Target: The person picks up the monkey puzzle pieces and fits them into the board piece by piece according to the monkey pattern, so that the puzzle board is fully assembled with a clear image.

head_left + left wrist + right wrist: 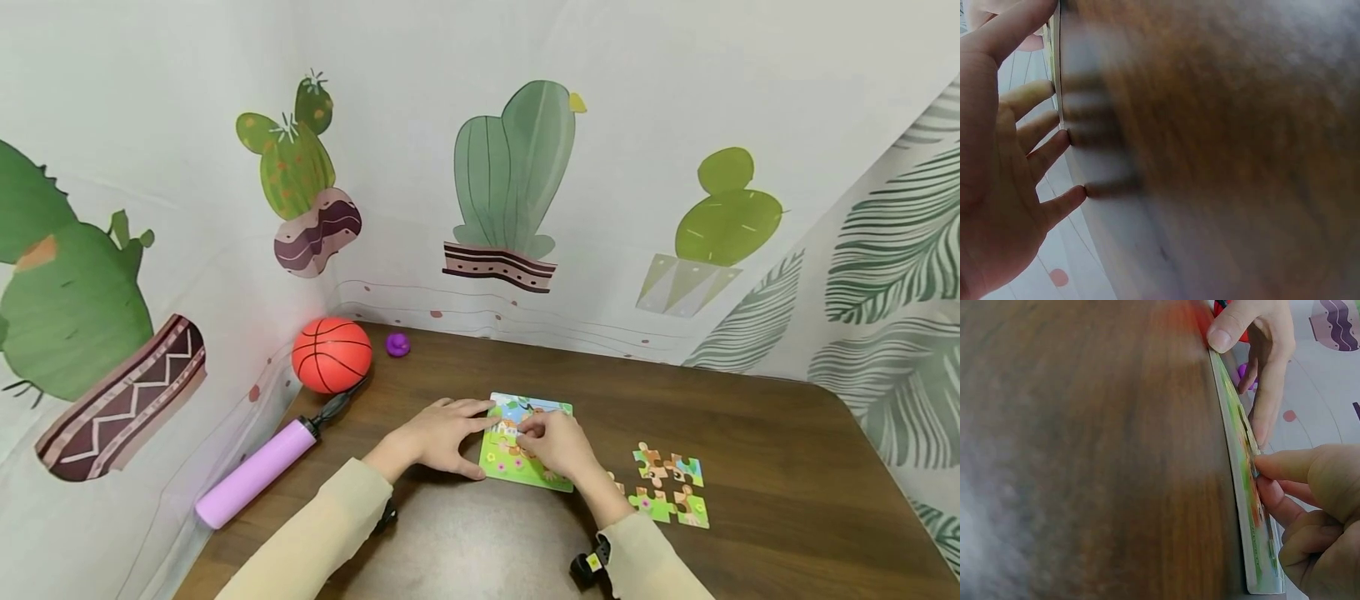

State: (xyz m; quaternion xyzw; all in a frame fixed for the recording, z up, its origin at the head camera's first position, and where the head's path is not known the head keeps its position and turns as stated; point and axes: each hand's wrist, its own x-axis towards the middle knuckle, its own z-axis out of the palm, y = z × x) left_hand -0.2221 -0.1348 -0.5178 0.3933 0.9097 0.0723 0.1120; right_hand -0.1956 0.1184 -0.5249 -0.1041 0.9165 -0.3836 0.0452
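Two sleeves (322,521) flank one puzzle board (501,465) on the desk (787,500), the left hand (447,435)'s grip spread along its edge, the right hand (558,442)'s pinching what looks like one piece (1256,468), which could jam if pressed misaligned. Farther out lie at least five loose pieces (690,507), one ball (332,356), one pump (258,473), one purple toy (397,344).

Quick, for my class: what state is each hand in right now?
Left hand: open, touching the puzzle.
Right hand: closed, seemingly pinching a piece.
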